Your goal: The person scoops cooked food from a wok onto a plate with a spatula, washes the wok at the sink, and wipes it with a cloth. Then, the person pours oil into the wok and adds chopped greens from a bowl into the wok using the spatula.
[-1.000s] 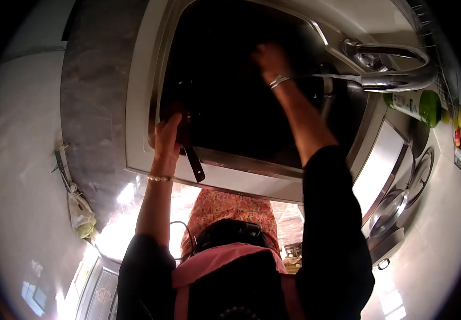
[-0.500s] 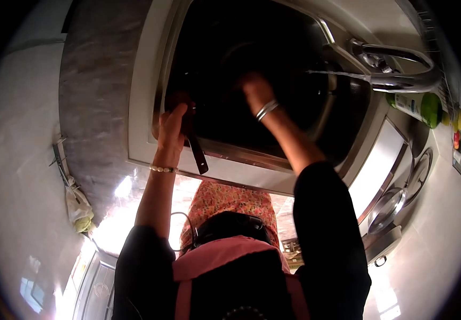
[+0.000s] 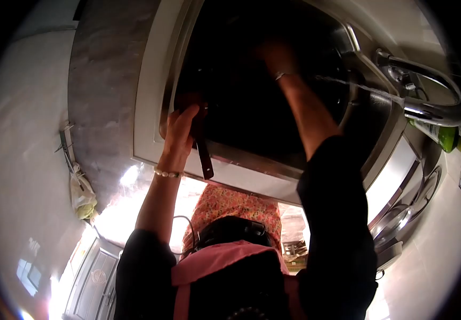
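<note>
At the near left corner of the dark sink (image 3: pixel 273 154), my left hand (image 3: pixel 180 125) is closed, with the thumb on top, around a dark-handled utensil (image 3: pixel 204 154). Its flat handle, with a hole at the end, sticks out toward me over the sink edge; the other end is lost in shadow. My right hand (image 3: pixel 276 56) reaches deep into the sink, blurred and dim. Its fingers are hidden in the dark, so whether it holds anything is unclear. A thin stream of water (image 3: pixel 369 89) runs from the curved faucet (image 3: pixel 435 112) into the sink, right of that hand.
A green and white bottle (image 3: pixel 446 137) stands behind the faucet. Metal lids or pans (image 3: pixel 393 224) lean at the right. Grey marbled countertop (image 3: pixel 100 90) extends to the left. A bag (image 3: pixel 81 194) hangs on the left wall.
My right hand has moved farther into the sink, away from me. The left hand keeps its grip on the utensil. The view has shifted slightly, and water still runs.
</note>
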`<state>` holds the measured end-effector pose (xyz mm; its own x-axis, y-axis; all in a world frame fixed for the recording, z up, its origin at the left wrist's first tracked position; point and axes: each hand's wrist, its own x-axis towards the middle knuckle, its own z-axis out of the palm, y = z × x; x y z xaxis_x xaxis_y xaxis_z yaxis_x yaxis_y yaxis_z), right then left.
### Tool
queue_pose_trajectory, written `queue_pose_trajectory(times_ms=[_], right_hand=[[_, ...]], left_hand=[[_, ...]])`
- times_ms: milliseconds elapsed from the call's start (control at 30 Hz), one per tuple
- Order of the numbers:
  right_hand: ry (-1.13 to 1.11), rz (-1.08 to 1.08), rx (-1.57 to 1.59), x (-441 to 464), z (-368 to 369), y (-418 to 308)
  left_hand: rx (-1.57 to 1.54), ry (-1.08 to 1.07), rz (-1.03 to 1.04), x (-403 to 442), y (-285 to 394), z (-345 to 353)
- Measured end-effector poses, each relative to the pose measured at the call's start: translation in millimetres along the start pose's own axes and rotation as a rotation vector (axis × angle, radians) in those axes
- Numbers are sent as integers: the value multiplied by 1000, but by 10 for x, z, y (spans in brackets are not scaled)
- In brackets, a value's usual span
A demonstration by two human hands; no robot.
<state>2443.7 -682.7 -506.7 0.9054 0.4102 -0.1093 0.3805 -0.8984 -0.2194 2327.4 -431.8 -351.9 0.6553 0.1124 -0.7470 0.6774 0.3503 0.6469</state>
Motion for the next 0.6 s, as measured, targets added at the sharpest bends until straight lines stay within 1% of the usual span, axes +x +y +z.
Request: queue_pose_trajectory(times_ms=[67, 100, 133, 200, 233, 267, 333, 400, 433, 467, 533, 600], right_hand=[[-200, 402, 173, -233, -210, 315], [-345, 312, -72, -457, 138, 652], [-181, 106, -388, -926, -43, 450], [-367, 86, -69, -1347, -121, 61], [-610, 48, 96, -1446, -38, -101], [-632, 63, 205, -1536, 239, -326], [-463, 25, 98, -1135, 245, -524], [-282, -30, -12, -578, 78, -511], [-271, 50, 60, -362, -208, -349], [-274, 142, 141, -337, -422, -204], [-309, 198, 11, -777, -129, 126], [-640, 414, 15, -1187, 97, -67]], left_hand=[[24, -35, -39, 24, 16, -13], [30, -21, -48, 44, 20, -21], [34, -2, -63, 50, -10, -48], [12, -6, -39, 58, -18, -41], [5, -20, -17, 36, -23, -53], [5, -32, 4, 15, -28, -68], [17, -9, -22, 30, -33, -69], [3, -15, -21, 78, -43, -88], [-16, -38, -15, 95, -47, -104], [-25, -62, -27, 53, -55, -147], [21, -20, -51, -1, -34, -117], [-6, -32, -22, 9, 26, -44]])
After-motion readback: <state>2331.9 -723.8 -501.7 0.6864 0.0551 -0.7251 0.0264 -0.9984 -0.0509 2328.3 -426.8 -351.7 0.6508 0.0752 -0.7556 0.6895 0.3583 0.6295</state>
